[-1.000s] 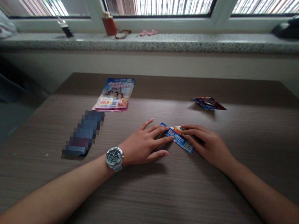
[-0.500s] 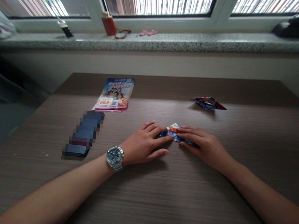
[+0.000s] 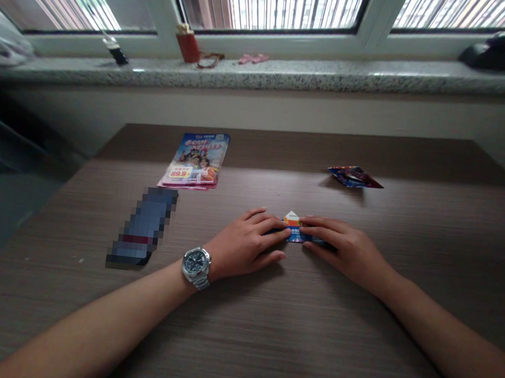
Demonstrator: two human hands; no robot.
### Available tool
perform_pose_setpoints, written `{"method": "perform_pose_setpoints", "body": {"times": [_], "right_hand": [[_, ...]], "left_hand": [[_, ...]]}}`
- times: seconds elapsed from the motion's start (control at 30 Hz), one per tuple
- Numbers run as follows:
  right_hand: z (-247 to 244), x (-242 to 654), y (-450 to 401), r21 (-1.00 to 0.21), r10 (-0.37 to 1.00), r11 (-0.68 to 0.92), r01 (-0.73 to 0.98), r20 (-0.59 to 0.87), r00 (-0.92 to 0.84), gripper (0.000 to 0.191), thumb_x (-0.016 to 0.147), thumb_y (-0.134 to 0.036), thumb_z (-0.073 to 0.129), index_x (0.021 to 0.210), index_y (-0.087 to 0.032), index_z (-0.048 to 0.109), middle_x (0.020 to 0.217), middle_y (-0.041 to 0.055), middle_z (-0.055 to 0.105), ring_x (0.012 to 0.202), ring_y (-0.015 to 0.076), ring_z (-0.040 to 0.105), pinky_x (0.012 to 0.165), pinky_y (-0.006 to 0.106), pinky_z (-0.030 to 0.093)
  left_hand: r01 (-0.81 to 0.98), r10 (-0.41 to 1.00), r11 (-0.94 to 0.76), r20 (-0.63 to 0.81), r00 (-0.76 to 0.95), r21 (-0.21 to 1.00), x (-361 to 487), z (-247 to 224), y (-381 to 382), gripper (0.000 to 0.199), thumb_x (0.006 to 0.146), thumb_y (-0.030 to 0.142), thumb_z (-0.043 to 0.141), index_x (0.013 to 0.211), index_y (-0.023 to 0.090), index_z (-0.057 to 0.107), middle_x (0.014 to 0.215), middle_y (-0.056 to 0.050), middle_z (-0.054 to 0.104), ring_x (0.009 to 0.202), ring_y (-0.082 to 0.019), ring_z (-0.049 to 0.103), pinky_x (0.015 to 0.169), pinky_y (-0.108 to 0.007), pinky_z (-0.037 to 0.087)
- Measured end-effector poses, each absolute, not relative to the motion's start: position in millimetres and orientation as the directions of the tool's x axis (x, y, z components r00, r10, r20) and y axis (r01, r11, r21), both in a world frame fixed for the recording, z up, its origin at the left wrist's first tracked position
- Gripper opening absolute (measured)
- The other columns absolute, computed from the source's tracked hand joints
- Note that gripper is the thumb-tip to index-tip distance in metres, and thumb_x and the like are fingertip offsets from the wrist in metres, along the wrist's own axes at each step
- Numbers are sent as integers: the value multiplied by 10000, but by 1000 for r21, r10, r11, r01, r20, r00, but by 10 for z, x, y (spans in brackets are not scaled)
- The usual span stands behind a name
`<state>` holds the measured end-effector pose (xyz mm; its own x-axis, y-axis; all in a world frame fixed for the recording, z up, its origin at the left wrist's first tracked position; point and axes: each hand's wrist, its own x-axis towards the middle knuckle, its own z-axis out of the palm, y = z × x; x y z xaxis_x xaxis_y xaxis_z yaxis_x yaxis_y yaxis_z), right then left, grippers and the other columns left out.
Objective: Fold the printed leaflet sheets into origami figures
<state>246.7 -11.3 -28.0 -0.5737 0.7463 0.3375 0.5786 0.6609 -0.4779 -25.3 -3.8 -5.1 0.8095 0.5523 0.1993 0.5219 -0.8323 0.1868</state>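
A small folded paper (image 3: 293, 233), blue and orange with a white pointed top, lies flat on the table between my hands. My left hand (image 3: 249, 243), palm down with fingers spread, rests its fingertips on the paper's left part. From the other side my right hand (image 3: 345, 247) lies over the paper's right part, its fingers stretched out and hiding much of it. Farther back on the right stands a folded colourful paper piece (image 3: 355, 177). At the back left is a stack of printed flyers (image 3: 198, 159).
A dark phone (image 3: 142, 228), blurred, lies left of my left forearm on the brown table (image 3: 236, 343). Behind, the stone windowsill (image 3: 309, 79) bears a red case (image 3: 187, 45), a pink item (image 3: 253, 58) and a black device (image 3: 504, 53).
Both hands stay on the small paper, whose white tip now points straighter up, with slightly less blue showing on its left. The whole view has shifted slightly.
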Motion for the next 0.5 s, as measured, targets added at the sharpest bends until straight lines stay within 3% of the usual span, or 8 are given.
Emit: {"method": "perform_pose_setpoints", "body": {"times": [0.27, 0.5], "right_hand": [[-278, 2470, -115, -524, 759, 644, 558, 347, -551, 256, 957, -258, 622, 1203, -266, 694, 1283, 81, 706, 1212, 252, 652, 1035, 442, 541], [-166, 2377, -152, -557, 751, 651, 516, 378, -541, 226, 969, -249, 590, 1153, -278, 718, 1215, 63, 736, 1106, 234, 701, 957, 396, 582]], "left_hand": [[515, 547, -837, 250, 799, 187, -255, -73, -23, 368, 1020, 391, 502, 1334, 233, 610, 1370, -73, 609, 1239, -240, 578, 1141, -445, 412], [528, 560, -828, 324, 762, 188, -221, -77, -8, 287, 1026, 347, 507, 1239, 232, 661, 1189, -59, 706, 1094, -206, 642, 1023, -394, 491]]}}
